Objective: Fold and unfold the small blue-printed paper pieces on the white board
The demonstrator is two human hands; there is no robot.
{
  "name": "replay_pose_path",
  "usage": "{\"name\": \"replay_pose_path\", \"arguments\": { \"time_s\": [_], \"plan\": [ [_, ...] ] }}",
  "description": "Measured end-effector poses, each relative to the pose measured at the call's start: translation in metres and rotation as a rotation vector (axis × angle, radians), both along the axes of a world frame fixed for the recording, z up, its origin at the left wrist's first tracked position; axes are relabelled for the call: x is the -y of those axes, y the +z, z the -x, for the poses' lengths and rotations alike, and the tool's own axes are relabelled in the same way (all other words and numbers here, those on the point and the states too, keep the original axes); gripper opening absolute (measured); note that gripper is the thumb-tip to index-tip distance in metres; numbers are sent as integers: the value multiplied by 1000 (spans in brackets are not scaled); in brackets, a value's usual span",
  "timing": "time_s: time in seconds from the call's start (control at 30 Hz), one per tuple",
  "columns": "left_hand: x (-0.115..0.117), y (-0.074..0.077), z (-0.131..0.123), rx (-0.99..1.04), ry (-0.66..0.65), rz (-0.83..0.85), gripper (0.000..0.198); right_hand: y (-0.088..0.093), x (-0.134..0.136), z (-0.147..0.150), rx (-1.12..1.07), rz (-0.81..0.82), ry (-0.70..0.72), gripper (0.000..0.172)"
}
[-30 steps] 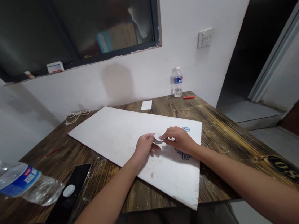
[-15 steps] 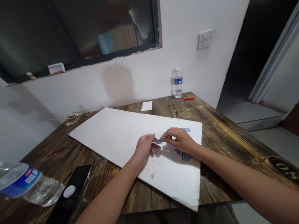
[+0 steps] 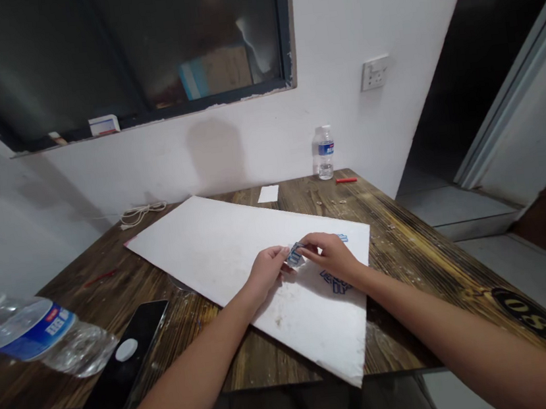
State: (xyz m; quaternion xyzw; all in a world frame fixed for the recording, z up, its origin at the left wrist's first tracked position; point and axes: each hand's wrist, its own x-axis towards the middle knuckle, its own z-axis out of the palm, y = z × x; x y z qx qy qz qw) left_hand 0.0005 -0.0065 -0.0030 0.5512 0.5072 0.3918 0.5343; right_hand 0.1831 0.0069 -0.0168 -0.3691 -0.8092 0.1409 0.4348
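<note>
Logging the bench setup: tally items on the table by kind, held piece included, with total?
Plastic water bottles: 2
Phone: 1
White foam board: 1
Small red items: 2
White paper slip: 1
White cable: 1
White disc on phone: 1
Held blue-printed piece: 1
Total: 10

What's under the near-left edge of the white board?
A clear round object pokes out from under the white board, on the wooden table. The rest is covered, so what it is can't be told.

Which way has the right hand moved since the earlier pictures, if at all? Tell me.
Yes: the right hand has moved slightly rightward, nearer the blue print on the white board.
</note>
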Motion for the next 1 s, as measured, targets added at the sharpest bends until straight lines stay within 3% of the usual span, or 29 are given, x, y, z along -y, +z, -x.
{"name": "replay_pose_path", "arguments": {
  "time_s": [0.2,0.33,0.67,1.0],
  "plan": [
    [0,-1,0,-67,-43,-73,33,1,-1,-1,-11,27,-14,14],
    [0,-1,1,-29,-6,-65,29,3,-6,-6,47,153,-13,30],
    [-2,-2,2,24,81,-14,24,26,-7,-42,564,244,107,48],
    [-1,0,1,47,111,25,24,25,-8,-49,641,324,123,41]
  ]
}}
